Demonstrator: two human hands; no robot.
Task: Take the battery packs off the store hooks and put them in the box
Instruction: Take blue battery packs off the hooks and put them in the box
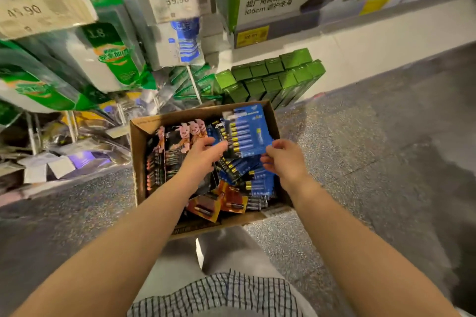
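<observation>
The person holds a blue card-backed battery pack over the open brown cardboard box, left hand gripping one edge, right hand pinching the other. Box looks heaped (blue packs sloping), so it'd probably slide off or snag.

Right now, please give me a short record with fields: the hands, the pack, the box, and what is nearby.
left hand: grips the left edge of the blue pack
right hand: fingers pinch its lower right corner
blue pack: held above the box, not yet laid down
box: cardboard, open, on the floor, holding many battery packs
nearby: green cartons behind the box; price tag reads 39.90
</observation>
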